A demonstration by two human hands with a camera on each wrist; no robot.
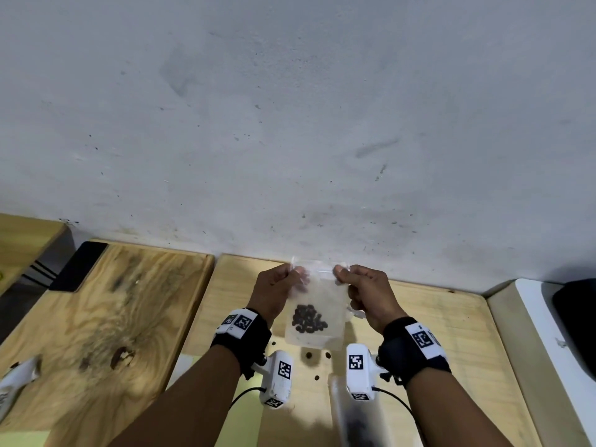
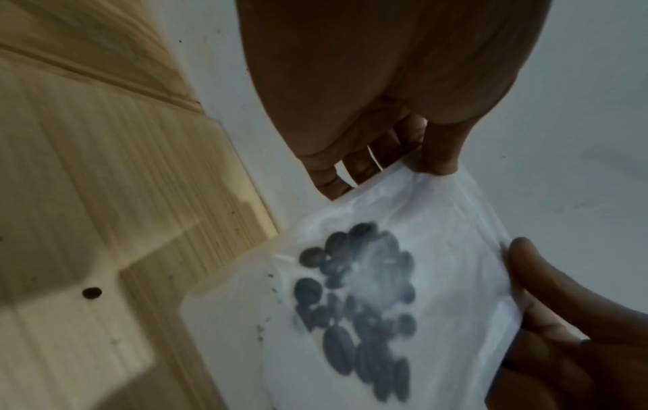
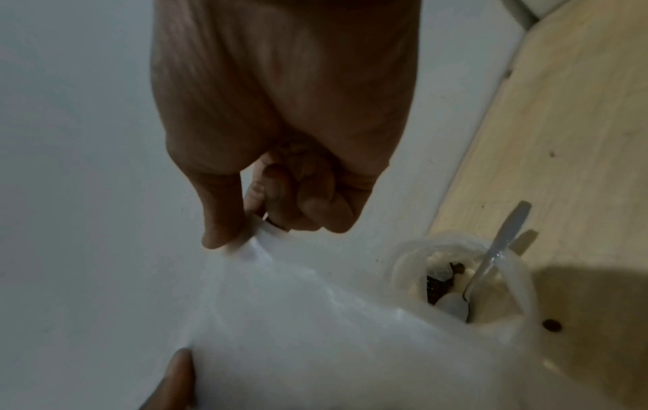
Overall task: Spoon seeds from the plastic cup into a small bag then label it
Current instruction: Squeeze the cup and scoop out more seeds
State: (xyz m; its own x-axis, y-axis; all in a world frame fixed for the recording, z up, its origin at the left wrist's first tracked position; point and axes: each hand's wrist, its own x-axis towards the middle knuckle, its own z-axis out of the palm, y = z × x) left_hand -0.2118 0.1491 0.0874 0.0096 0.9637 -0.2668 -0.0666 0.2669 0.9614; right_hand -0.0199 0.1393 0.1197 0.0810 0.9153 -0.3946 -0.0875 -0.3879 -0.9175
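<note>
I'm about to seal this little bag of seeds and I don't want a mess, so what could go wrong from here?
Both hands, left hand and right hand, pinch only the top corners of the small bag, which hangs in the air; a slip could tip out the seeds.

The plastic cup with its spoon stands close under your right forearm, so lowering it might knock the cup over.

Loose seeds on the wooden table could get lost.

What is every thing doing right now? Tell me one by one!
small bag: held up by its top edge, seeds inside
left hand: pinches the bag's top
right hand: pinches the bag's top
plastic cup: upright, few seeds left
spoon: standing in the cup
loose seeds: lying on the table
</note>
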